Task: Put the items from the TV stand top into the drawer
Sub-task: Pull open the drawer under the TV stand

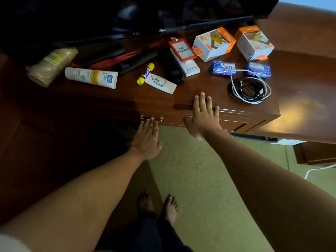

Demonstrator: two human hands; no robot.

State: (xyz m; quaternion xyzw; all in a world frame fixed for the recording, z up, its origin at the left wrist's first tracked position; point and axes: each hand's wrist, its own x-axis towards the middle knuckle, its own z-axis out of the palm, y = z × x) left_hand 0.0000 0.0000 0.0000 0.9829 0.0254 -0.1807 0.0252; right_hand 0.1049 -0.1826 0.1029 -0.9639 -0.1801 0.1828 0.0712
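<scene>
Both grips are flat and open, empty: the left hand point(147, 138) has its fingertips at the closed drawer's brass handle point(151, 118), and the right hand point(202, 115) rests on the dark wooden desk point(127, 99) edge. Beyond them lie one white cream tube point(91, 77), one yellow glue stick point(145, 73), one white remote point(161, 83), two orange-and-white boxes point(213, 44), two blue packets point(222, 68) and one coiled cable point(250, 90).

Home or hotel bedroom, at a TV stand.
Glossy wooden stand point(300, 99) under a television point(127, 13), green carpet point(200, 179), bare feet point(158, 206).
</scene>
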